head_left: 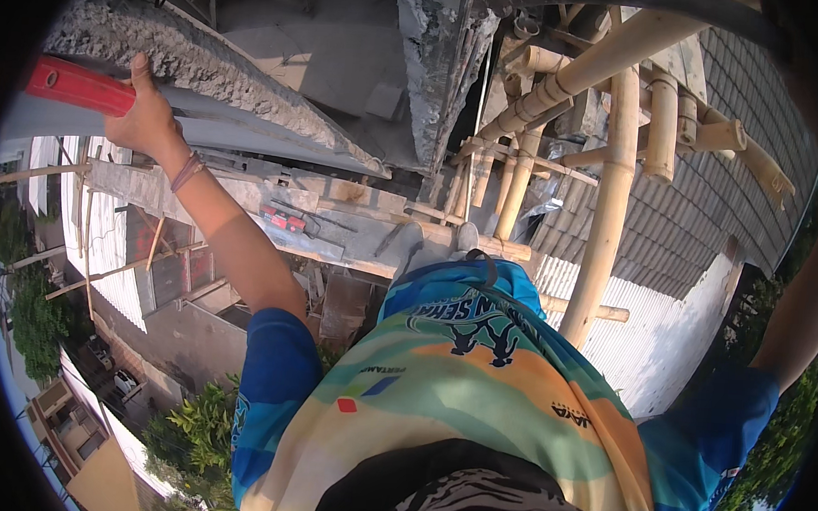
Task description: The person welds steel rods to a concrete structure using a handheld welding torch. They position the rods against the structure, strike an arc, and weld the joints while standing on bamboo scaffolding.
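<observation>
My left hand reaches out to the far left, its thumb up and fingers wrapped round the end of a long red bar with a round hole in it. The bar lies against the smooth grey wall, just under a rough, broken concrete edge. Its far end runs out of the picture. On the right, only my right forearm shows, raised along the picture's edge; the hand itself is out of sight.
Both feet stand on a narrow scaffold plank, high above the ground. A red package and a slim dark tool lie on it. Bamboo poles rise at the right, before a tiled roof. Trees and buildings are far below.
</observation>
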A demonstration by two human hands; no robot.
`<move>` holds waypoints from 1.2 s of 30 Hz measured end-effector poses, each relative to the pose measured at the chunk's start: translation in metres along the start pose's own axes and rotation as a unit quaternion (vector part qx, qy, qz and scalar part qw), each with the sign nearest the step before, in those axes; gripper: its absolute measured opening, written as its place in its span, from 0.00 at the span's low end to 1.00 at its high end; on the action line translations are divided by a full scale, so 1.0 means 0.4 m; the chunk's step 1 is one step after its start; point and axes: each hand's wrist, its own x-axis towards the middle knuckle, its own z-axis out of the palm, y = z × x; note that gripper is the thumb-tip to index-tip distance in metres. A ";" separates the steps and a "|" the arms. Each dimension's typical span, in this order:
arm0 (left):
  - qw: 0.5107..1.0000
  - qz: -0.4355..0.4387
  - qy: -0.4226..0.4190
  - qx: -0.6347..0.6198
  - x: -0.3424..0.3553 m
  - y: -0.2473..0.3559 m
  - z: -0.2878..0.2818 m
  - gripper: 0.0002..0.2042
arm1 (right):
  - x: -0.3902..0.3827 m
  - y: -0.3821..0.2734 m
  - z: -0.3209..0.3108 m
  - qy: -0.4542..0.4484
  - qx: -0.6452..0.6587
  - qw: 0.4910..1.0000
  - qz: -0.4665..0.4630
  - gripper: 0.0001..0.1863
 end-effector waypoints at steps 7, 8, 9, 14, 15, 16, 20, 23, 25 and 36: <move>1.000 0.006 0.015 0.023 -0.016 0.025 0.003 0.23 | -0.366 -0.072 0.145 -0.222 0.339 0.884 0.234 0.17; 0.999 -0.002 0.022 0.045 -0.015 0.022 0.004 0.23 | -0.422 -0.131 0.196 -0.214 0.425 0.833 0.283 0.14; 1.000 0.008 0.014 0.015 -0.014 0.020 0.003 0.23 | -0.470 -0.189 0.243 -0.233 0.474 0.787 0.319 0.14; 0.999 0.047 0.006 -0.014 -0.013 0.016 -0.002 0.23 | -0.633 -0.413 0.350 -0.292 0.666 0.600 0.334 0.25; 1.000 0.029 0.010 0.003 -0.013 0.017 -0.003 0.23 | -0.642 -0.431 0.350 -0.332 0.692 0.538 0.348 0.25; 1.000 0.017 0.005 0.018 -0.012 0.020 -0.004 0.23 | -0.646 -0.450 0.348 -0.325 0.701 0.542 0.331 0.25; 1.000 0.017 -0.001 -0.022 -0.014 0.029 0.001 0.23 | -0.607 -0.483 0.348 -0.249 0.715 0.580 0.301 0.23; 0.997 0.059 0.011 -0.047 -0.021 0.031 0.003 0.22 | -0.575 -0.484 0.345 -0.263 0.681 0.614 0.299 0.19; 0.999 0.042 0.008 0.016 -0.023 0.033 -0.001 0.22 | -0.552 -0.472 0.351 -0.312 0.711 0.560 0.289 0.17; 1.000 0.000 0.001 -0.003 -0.005 0.011 -0.003 0.19 | -0.447 -0.329 0.476 -0.358 0.658 0.639 0.175 0.25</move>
